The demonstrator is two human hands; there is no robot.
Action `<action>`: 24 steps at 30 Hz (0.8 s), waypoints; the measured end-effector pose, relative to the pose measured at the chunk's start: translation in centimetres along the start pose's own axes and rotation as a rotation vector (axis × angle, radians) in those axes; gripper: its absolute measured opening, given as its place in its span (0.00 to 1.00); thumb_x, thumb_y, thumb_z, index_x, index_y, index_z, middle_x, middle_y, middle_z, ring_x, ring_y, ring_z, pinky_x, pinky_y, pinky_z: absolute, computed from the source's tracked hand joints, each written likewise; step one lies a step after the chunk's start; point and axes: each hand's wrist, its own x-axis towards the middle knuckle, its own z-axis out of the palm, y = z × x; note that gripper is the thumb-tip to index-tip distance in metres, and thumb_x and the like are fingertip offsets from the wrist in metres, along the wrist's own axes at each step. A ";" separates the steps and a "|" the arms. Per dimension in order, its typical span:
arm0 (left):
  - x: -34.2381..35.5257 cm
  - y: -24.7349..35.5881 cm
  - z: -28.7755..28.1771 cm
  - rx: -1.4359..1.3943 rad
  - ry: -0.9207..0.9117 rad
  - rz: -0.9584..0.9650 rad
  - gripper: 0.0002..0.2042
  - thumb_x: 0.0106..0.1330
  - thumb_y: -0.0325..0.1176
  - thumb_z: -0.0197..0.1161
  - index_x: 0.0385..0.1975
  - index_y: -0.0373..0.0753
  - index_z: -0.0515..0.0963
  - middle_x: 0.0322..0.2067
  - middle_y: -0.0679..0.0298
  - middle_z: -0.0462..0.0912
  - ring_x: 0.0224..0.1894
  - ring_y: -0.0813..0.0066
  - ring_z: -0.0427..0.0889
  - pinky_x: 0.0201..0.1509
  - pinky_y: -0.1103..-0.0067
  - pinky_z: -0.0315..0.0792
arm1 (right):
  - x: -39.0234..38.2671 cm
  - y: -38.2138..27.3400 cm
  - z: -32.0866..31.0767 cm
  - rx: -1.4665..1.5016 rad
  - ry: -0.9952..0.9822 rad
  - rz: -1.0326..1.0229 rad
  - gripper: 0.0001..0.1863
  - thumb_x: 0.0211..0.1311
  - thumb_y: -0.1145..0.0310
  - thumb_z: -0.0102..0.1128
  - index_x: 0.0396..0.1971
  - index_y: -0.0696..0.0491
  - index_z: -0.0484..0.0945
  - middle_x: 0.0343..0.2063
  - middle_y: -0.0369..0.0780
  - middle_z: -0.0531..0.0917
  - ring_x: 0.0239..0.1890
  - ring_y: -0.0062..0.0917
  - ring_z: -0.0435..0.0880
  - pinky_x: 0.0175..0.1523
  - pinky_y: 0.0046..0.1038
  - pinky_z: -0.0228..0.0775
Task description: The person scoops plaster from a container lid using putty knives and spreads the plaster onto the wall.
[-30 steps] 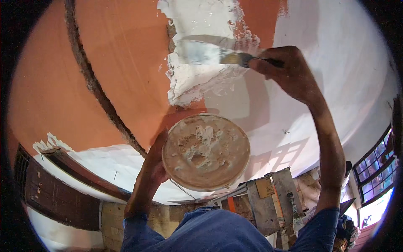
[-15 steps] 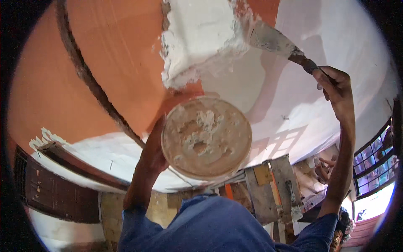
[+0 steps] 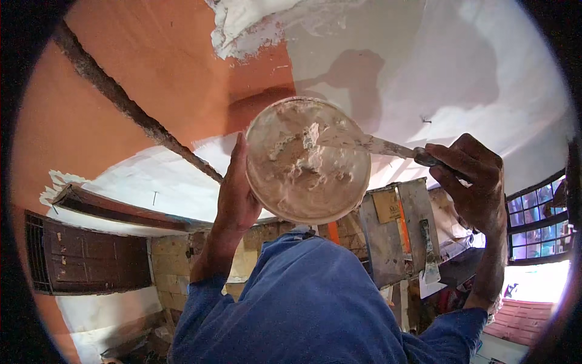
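Note:
My left hand (image 3: 235, 191) grips the round tub (image 3: 271, 194) by its left side, holding it up in front of me. Pale, lumpy putty (image 3: 312, 142) covers the inside. My right hand (image 3: 470, 173) is closed on the dark handle of a putty knife (image 3: 388, 147), whose smeared blade reaches over the right half of the tub into the putty. Above the tub, the wall (image 3: 139, 67) shows orange, grey and white paint, with a patch of rough white filler (image 3: 239, 30) at the top and a long dark crack (image 3: 127, 109) on the left.
A grimy board (image 3: 382, 255) with a second scraper (image 3: 430, 261) stands behind me at right. A dark door (image 3: 100, 255) and brownish ledge (image 3: 121, 209) lie at left. A barred window (image 3: 536, 218) is at far right, with a pink plastic item (image 3: 518, 318) below it.
The putty knife has come down from the filler patch on the wall to the tub. The view has shifted, so the patch sits higher and the tub is raised in the picture.

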 end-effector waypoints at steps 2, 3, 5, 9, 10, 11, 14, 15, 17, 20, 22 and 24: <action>0.1 0.8 1.0 -0.514 0.082 -0.284 0.26 0.63 0.38 0.47 0.58 0.33 0.51 0.52 0.53 0.66 0.53 0.64 0.68 0.57 0.71 0.63 | -0.2 -0.3 0.3 -0.088 0.022 -0.102 0.17 0.38 0.82 0.62 0.34 0.56 0.79 0.21 0.39 0.75 0.20 0.20 0.73 0.21 0.22 0.65; 0.2 1.2 1.5 -0.691 0.120 -0.377 0.25 0.64 0.41 0.45 0.57 0.34 0.53 0.52 0.54 0.66 0.53 0.65 0.68 0.57 0.71 0.63 | -0.3 -0.9 0.3 -0.197 0.003 -0.109 0.18 0.37 0.79 0.65 0.34 0.54 0.79 0.20 0.37 0.73 0.18 0.20 0.71 0.20 0.22 0.65; 0.4 1.2 2.1 -0.850 0.167 -0.471 0.24 0.66 0.46 0.42 0.56 0.36 0.57 0.51 0.56 0.67 0.53 0.66 0.68 0.56 0.71 0.64 | -0.6 -1.4 1.3 -0.231 -0.017 -0.133 0.18 0.36 0.78 0.66 0.35 0.54 0.79 0.19 0.36 0.71 0.17 0.20 0.70 0.19 0.21 0.65; 0.4 0.2 3.0 -0.870 0.294 -0.479 0.24 0.67 0.48 0.41 0.56 0.38 0.59 0.51 0.58 0.68 0.53 0.67 0.68 0.55 0.70 0.65 | 0.6 -3.4 1.3 -0.443 -0.057 -0.310 0.18 0.37 0.75 0.66 0.35 0.53 0.77 0.17 0.34 0.66 0.17 0.19 0.69 0.16 0.20 0.64; 0.5 0.1 3.2 -0.873 0.286 -0.492 0.24 0.67 0.48 0.41 0.56 0.38 0.59 0.51 0.58 0.68 0.53 0.67 0.68 0.55 0.70 0.65 | 0.4 -3.0 1.2 -0.436 -0.188 -0.231 0.18 0.38 0.74 0.65 0.36 0.53 0.77 0.17 0.34 0.66 0.18 0.19 0.69 0.16 0.20 0.64; 0.6 0.1 3.4 -0.879 0.275 -0.484 0.23 0.67 0.47 0.41 0.56 0.38 0.59 0.51 0.59 0.68 0.53 0.66 0.68 0.56 0.70 0.65 | 0.4 -3.0 1.2 -0.437 -0.196 -0.218 0.18 0.38 0.74 0.65 0.36 0.53 0.77 0.17 0.34 0.66 0.18 0.19 0.69 0.16 0.20 0.64; 0.3 -0.9 3.3 -0.876 0.260 -0.505 0.25 0.66 0.48 0.42 0.56 0.36 0.58 0.53 0.58 0.66 0.54 0.67 0.67 0.56 0.71 0.65 | 0.9 -3.9 1.0 -0.429 -0.255 -0.291 0.21 0.37 0.73 0.65 0.38 0.53 0.74 0.18 0.34 0.67 0.19 0.20 0.71 0.17 0.21 0.65; 0.1 -1.2 3.1 -0.871 0.252 -0.528 0.27 0.65 0.50 0.43 0.56 0.34 0.56 0.53 0.56 0.65 0.54 0.67 0.67 0.56 0.72 0.66 | 0.9 -4.1 1.0 -0.420 -0.349 -0.235 0.17 0.43 0.71 0.58 0.37 0.52 0.72 0.21 0.35 0.68 0.24 0.23 0.73 0.21 0.25 0.67; -0.2 -1.6 3.0 -0.853 0.288 -0.533 0.27 0.65 0.49 0.44 0.56 0.35 0.56 0.54 0.56 0.65 0.54 0.67 0.67 0.56 0.72 0.66 | 0.9 -4.7 1.0 -0.409 -0.450 -0.181 0.13 0.49 0.69 0.52 0.37 0.51 0.71 0.24 0.37 0.68 0.29 0.27 0.75 0.25 0.29 0.69; -0.1 -1.7 3.4 -0.856 0.341 -0.543 0.24 0.66 0.47 0.43 0.56 0.36 0.58 0.53 0.57 0.66 0.54 0.66 0.67 0.56 0.71 0.64 | 0.4 -5.3 0.7 -0.437 -0.550 -0.134 0.12 0.47 0.68 0.53 0.34 0.52 0.70 0.25 0.37 0.70 0.29 0.28 0.75 0.26 0.29 0.70; -0.1 -1.7 3.4 -0.864 0.378 -0.554 0.22 0.66 0.46 0.42 0.55 0.38 0.60 0.52 0.59 0.68 0.53 0.66 0.67 0.56 0.70 0.64 | -0.1 -5.4 1.0 -0.393 -0.461 -0.196 0.21 0.39 0.73 0.63 0.39 0.56 0.72 0.21 0.37 0.69 0.27 0.23 0.74 0.24 0.26 0.70; -0.5 -1.9 2.8 -0.810 0.392 -0.536 0.23 0.66 0.46 0.42 0.55 0.38 0.60 0.52 0.58 0.67 0.54 0.66 0.66 0.57 0.70 0.63 | -0.3 -4.8 2.0 -0.383 -0.432 -0.222 0.22 0.40 0.72 0.63 0.40 0.56 0.72 0.20 0.37 0.68 0.25 0.23 0.73 0.24 0.26 0.69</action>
